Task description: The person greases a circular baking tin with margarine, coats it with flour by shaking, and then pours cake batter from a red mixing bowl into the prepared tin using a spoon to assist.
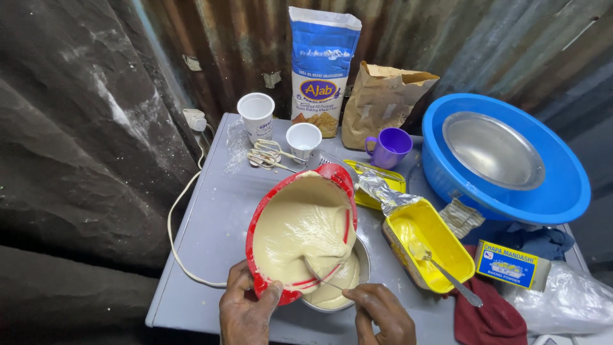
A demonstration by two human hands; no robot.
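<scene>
Red bowl tipped steeply, pale batter running over its lower rim into metal pan beneath. Left hand clamps the near rim, thumb over the edge. Right hand pinches a thin utensil (spoon or fork, can't tell), scraping. Best keep the lip over the pan, scrape toward the pour.

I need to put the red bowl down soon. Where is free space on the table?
Free: the grey table's left part, bordered by the white cable, white plastic cups and tilted red bowl. Crowded: the right side, around the yellow tub and blue basin.
</scene>
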